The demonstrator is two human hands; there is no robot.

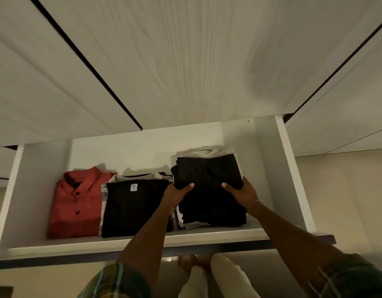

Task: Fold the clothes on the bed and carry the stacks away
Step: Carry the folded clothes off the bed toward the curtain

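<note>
A stack of folded clothes [209, 190] sits at the right of centre in the frame, on a white wardrobe shelf [207, 237]. Its top pieces are black, folded into a rough rectangle, with pale grey and white layers showing at the back edge and along the lower left corner. The left hand [177, 194] grips the stack's left side, thumb curled over the top black layer, fingers hidden beneath. The right hand [241, 194] grips the right side in the same way, thumb on top; a thin bracelet [255, 202] circles that wrist.

Three piles lie in a row on the shelf. At the left of the frame is one red polo shirt [76, 203], folded collar up, with two dark buttons showing. In the middle is a second pile topped by a black T-shirt [134, 207] with a white XL label [133, 187] at its neck; lighter garments peek out beneath it, and it touches the held stack. How many garments each pile holds cannot be told.

Two plaid sleeves [119, 282] show at the lower edge of the frame.
</note>
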